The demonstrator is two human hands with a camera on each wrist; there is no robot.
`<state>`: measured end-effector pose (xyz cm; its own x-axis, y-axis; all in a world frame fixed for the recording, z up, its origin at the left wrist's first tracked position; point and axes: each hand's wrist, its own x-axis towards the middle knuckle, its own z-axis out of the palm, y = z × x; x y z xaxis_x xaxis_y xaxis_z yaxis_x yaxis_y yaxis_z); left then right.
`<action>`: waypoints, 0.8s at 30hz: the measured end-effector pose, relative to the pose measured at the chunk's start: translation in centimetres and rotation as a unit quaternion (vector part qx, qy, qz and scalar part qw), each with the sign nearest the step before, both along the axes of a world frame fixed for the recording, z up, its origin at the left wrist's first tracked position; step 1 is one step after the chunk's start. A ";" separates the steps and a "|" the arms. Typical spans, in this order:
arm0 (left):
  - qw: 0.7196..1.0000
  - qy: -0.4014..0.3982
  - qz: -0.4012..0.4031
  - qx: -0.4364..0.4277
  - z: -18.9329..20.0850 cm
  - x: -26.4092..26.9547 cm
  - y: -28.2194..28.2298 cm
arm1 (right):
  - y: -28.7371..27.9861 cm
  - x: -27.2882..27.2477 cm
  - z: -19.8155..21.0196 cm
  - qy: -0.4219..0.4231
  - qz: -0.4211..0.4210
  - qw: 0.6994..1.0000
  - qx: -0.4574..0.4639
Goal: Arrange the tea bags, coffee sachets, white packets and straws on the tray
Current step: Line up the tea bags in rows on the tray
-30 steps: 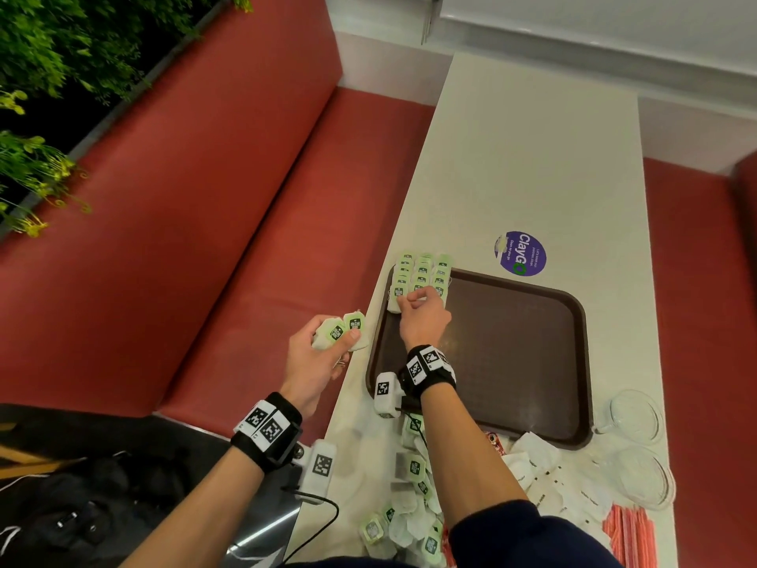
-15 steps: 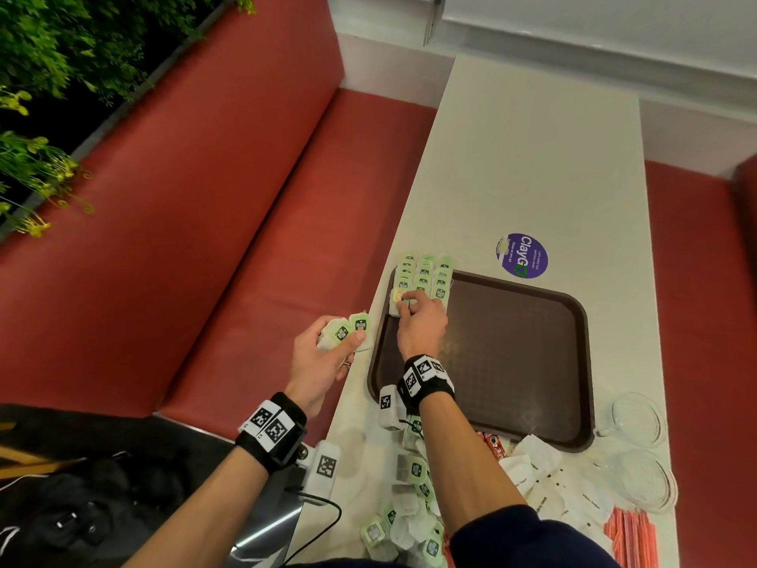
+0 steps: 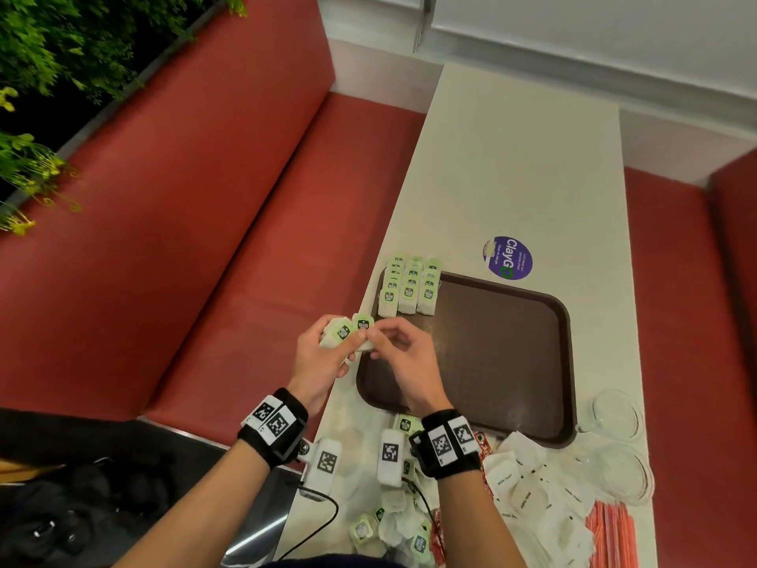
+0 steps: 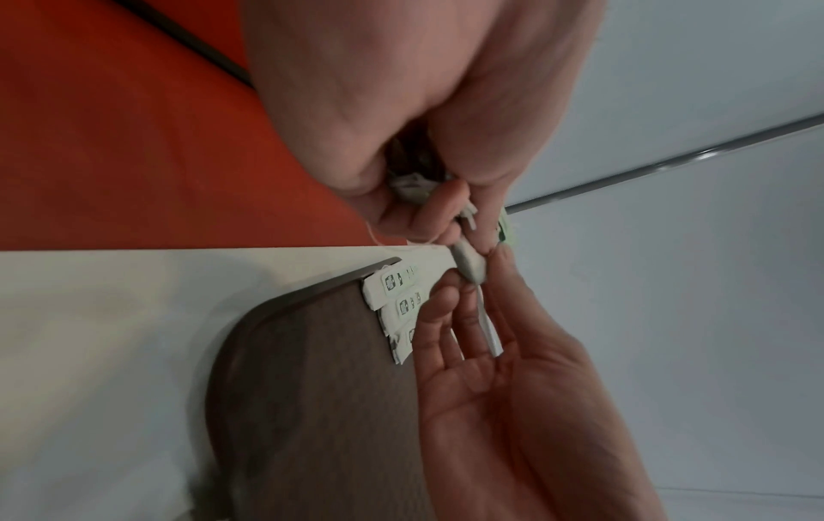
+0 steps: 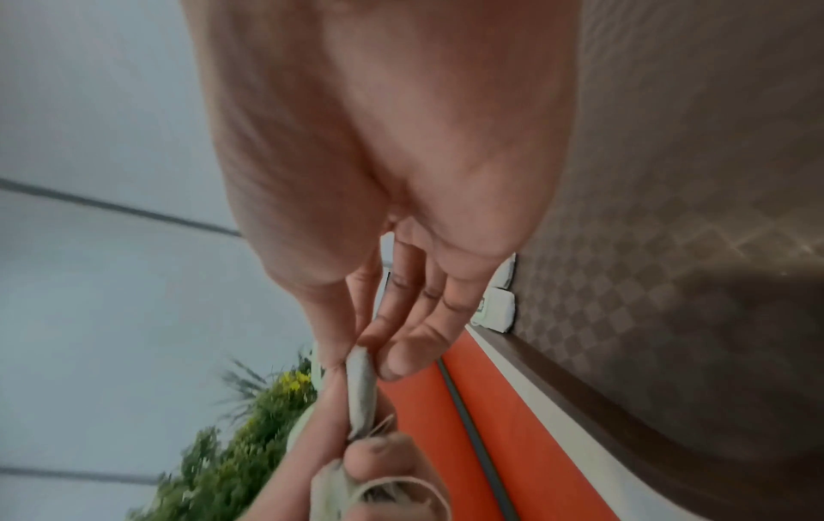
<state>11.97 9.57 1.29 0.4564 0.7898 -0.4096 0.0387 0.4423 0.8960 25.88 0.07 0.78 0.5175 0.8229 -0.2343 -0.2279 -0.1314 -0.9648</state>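
The head camera looks from above, forward and down, on the long white table (image 3: 528, 166) with the brown tray (image 3: 504, 354) in the middle of the view; both wrists come in from the lower edge. The left wrist camera sits very near under the left hand (image 4: 414, 105) and looks along it to the fingers; behind them it sees the tray corner (image 4: 303, 370) and the right hand (image 4: 512, 405). The right wrist camera looks in the same close way along the right hand (image 5: 401, 141), with the tray surface (image 5: 691, 211) at its right side. All three views share the tea bag (image 3: 362, 336) between the two hands.
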 end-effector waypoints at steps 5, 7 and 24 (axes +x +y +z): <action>0.999 -0.012 -0.012 -0.031 -0.1 0.1 -0.3 | -0.5 1.2 -0.9 0.032 -0.024 0.999 -0.014; 0.999 -0.010 -0.010 -0.036 -0.1 0.1 -0.3 | -0.5 1.9 -1.6 0.042 -0.070 0.996 -0.027; 0.993 -0.054 -0.015 -0.102 0.5 -1.6 -0.1 | 5.9 2.5 -7.8 -0.171 -0.211 0.940 -0.208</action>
